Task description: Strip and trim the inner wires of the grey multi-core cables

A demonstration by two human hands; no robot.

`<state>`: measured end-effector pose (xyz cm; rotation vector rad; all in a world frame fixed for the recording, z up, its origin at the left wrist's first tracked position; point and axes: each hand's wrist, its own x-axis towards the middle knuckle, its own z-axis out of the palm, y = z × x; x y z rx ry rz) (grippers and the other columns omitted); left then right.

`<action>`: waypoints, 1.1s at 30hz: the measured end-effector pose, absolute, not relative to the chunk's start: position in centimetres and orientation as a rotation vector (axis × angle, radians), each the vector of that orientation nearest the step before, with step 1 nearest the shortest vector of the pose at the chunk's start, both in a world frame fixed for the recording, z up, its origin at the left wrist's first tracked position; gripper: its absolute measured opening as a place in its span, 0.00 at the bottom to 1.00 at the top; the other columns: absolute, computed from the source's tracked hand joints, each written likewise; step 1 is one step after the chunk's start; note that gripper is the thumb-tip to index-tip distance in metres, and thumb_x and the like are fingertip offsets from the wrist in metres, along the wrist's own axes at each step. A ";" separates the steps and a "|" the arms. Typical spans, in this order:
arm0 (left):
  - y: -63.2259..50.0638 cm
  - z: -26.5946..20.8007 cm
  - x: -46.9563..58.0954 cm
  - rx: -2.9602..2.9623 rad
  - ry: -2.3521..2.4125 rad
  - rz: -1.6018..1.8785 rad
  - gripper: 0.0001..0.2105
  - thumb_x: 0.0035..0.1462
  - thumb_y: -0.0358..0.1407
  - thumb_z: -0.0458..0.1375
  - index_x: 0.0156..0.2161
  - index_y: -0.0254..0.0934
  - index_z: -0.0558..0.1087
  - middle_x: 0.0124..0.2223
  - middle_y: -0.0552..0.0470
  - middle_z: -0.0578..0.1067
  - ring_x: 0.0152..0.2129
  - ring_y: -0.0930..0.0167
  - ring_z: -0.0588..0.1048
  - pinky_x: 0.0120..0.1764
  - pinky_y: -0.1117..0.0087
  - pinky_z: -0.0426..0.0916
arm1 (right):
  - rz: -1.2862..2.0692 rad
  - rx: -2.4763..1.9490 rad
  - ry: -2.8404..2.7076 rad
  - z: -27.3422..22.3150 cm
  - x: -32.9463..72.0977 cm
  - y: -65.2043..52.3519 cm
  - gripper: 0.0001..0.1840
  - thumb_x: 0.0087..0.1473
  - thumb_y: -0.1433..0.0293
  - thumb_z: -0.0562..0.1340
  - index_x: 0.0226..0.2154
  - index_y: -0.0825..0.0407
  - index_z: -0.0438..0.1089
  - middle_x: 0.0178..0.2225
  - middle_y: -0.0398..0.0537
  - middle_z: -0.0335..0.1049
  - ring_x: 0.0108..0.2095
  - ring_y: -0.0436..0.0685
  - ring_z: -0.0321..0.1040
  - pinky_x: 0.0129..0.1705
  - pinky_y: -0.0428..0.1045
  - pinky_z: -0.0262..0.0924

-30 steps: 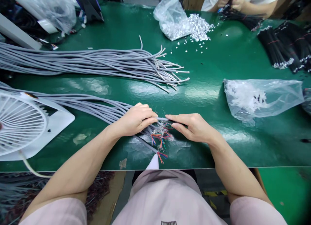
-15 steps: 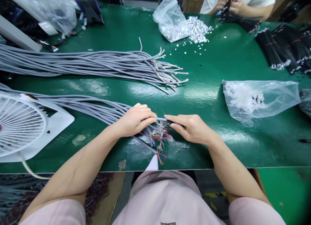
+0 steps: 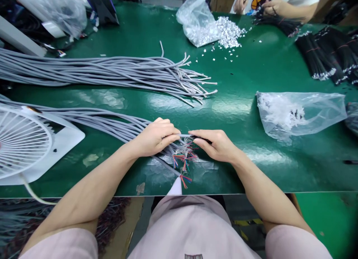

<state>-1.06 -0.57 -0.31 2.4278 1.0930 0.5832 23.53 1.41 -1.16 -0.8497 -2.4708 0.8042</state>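
My left hand is closed, pinching a grey cable between thumb and fingers. My right hand pinches at the same cable's end, and a slim dark piece shows between its thumb and fingers; I cannot make out what it is. Just below the hands, fanned-out red, blue and orange wires and bare strands stick out of other cable ends. These belong to a bundle of grey cables running left under my left hand. One stripped cable end lies nearer the table's front edge.
Another grey cable bundle lies farther back. A white fan stands left. Plastic bags with small white pieces lie at the right and the back. Black wire bundles and a co-worker's hands are back right.
My right hand has shifted slightly left, and the dark piece shows more between its fingers. My left hand stays put. The co-worker's hands have moved apart.
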 end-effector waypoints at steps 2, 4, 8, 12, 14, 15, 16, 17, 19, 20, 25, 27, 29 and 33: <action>-0.5 -0.4 -1.1 2.429 1.094 0.591 0.14 0.65 0.38 0.48 0.37 0.34 0.74 0.28 0.52 0.72 0.27 0.72 0.65 0.34 0.68 0.56 | 0.825 -0.864 -2.457 -1.2 23.4 1.4 0.18 0.62 0.66 0.54 0.50 0.54 0.71 0.47 0.49 0.75 0.46 0.55 0.73 0.47 0.48 0.65; -0.6 -0.4 -1.1 2.432 1.098 0.602 0.14 0.65 0.38 0.48 0.38 0.34 0.74 0.28 0.52 0.72 0.27 0.72 0.65 0.34 0.68 0.56 | 0.833 -0.894 -2.442 -1.3 23.2 1.4 0.18 0.61 0.65 0.54 0.49 0.54 0.71 0.47 0.49 0.75 0.45 0.55 0.74 0.45 0.47 0.65; -0.6 -0.6 -1.1 2.454 1.097 0.614 0.14 0.65 0.38 0.48 0.37 0.34 0.74 0.28 0.51 0.72 0.27 0.72 0.65 0.34 0.68 0.56 | 0.830 -0.959 -2.417 -1.4 22.9 1.3 0.17 0.61 0.65 0.55 0.47 0.52 0.72 0.44 0.47 0.77 0.42 0.54 0.74 0.43 0.46 0.64; -0.5 -0.7 -1.0 2.463 1.097 0.612 0.14 0.65 0.38 0.48 0.37 0.34 0.74 0.27 0.52 0.72 0.27 0.71 0.65 0.33 0.68 0.55 | 0.821 -0.985 -2.423 -1.3 22.9 1.1 0.15 0.61 0.64 0.55 0.44 0.51 0.74 0.42 0.46 0.77 0.40 0.54 0.75 0.40 0.45 0.63; -0.5 -0.7 -1.1 2.461 1.092 0.619 0.14 0.65 0.38 0.48 0.37 0.34 0.74 0.27 0.52 0.72 0.27 0.71 0.65 0.33 0.68 0.55 | 0.807 -0.976 -2.421 -1.2 22.9 1.1 0.15 0.61 0.64 0.55 0.42 0.51 0.75 0.40 0.45 0.78 0.39 0.53 0.75 0.37 0.45 0.61; -0.5 -0.7 -1.1 2.460 1.091 0.621 0.14 0.65 0.38 0.48 0.37 0.34 0.74 0.27 0.51 0.72 0.27 0.71 0.65 0.34 0.68 0.55 | 0.804 -0.971 -2.415 -1.2 22.8 1.0 0.15 0.61 0.64 0.55 0.42 0.51 0.75 0.39 0.45 0.78 0.38 0.53 0.75 0.36 0.44 0.61; -0.5 -0.7 -1.1 2.456 1.092 0.619 0.15 0.65 0.38 0.48 0.37 0.34 0.74 0.28 0.51 0.72 0.27 0.71 0.65 0.34 0.68 0.56 | 0.804 -0.967 -2.406 -1.2 22.8 1.0 0.15 0.61 0.64 0.55 0.41 0.51 0.76 0.38 0.45 0.78 0.37 0.52 0.75 0.36 0.44 0.61; -0.5 -0.7 -1.1 2.450 1.095 0.616 0.15 0.65 0.38 0.47 0.37 0.34 0.74 0.28 0.51 0.72 0.27 0.71 0.66 0.34 0.68 0.56 | 0.810 -0.965 -2.396 -1.2 22.8 0.9 0.15 0.61 0.65 0.55 0.40 0.51 0.76 0.38 0.44 0.78 0.37 0.52 0.75 0.36 0.44 0.61; -0.5 -0.6 -1.1 2.434 1.106 0.617 0.15 0.65 0.39 0.47 0.37 0.34 0.74 0.28 0.51 0.72 0.27 0.71 0.66 0.34 0.68 0.56 | 0.827 -0.968 -2.378 -1.3 22.7 0.9 0.15 0.61 0.65 0.55 0.40 0.51 0.76 0.38 0.44 0.78 0.38 0.52 0.75 0.37 0.44 0.61; -0.5 -0.6 -1.1 2.428 1.108 0.621 0.15 0.65 0.39 0.47 0.37 0.34 0.74 0.28 0.51 0.73 0.27 0.71 0.66 0.34 0.68 0.56 | 0.842 -0.967 -2.375 -1.3 22.7 0.9 0.15 0.62 0.65 0.55 0.41 0.51 0.76 0.39 0.44 0.78 0.39 0.53 0.75 0.38 0.44 0.62; -0.5 -0.5 -1.2 2.409 1.100 0.605 0.15 0.65 0.39 0.48 0.37 0.35 0.74 0.28 0.51 0.73 0.27 0.71 0.66 0.35 0.68 0.57 | 0.947 -0.925 -2.414 -1.3 23.1 1.3 0.18 0.62 0.65 0.54 0.49 0.51 0.72 0.48 0.45 0.75 0.48 0.54 0.72 0.48 0.47 0.64; -0.5 -0.5 -1.2 2.395 1.107 0.582 0.15 0.65 0.40 0.48 0.37 0.35 0.74 0.28 0.51 0.73 0.27 0.71 0.66 0.35 0.68 0.57 | 0.983 -0.902 -2.424 -1.2 23.3 1.5 0.19 0.62 0.64 0.54 0.51 0.51 0.71 0.50 0.46 0.73 0.50 0.55 0.71 0.51 0.48 0.63; -0.5 -0.5 -1.2 2.386 1.106 0.571 0.15 0.65 0.40 0.47 0.37 0.35 0.74 0.28 0.51 0.73 0.27 0.71 0.66 0.36 0.68 0.57 | 1.026 -0.873 -2.435 -1.1 23.4 1.7 0.19 0.62 0.64 0.53 0.52 0.52 0.71 0.50 0.46 0.72 0.51 0.55 0.70 0.52 0.48 0.63; -0.6 -0.5 -1.0 2.378 1.094 0.552 0.16 0.65 0.40 0.47 0.38 0.35 0.75 0.28 0.51 0.74 0.28 0.71 0.66 0.36 0.67 0.57 | 1.116 -0.812 -2.459 -0.7 23.4 1.8 0.20 0.62 0.64 0.53 0.53 0.51 0.69 0.52 0.45 0.71 0.52 0.54 0.69 0.53 0.48 0.63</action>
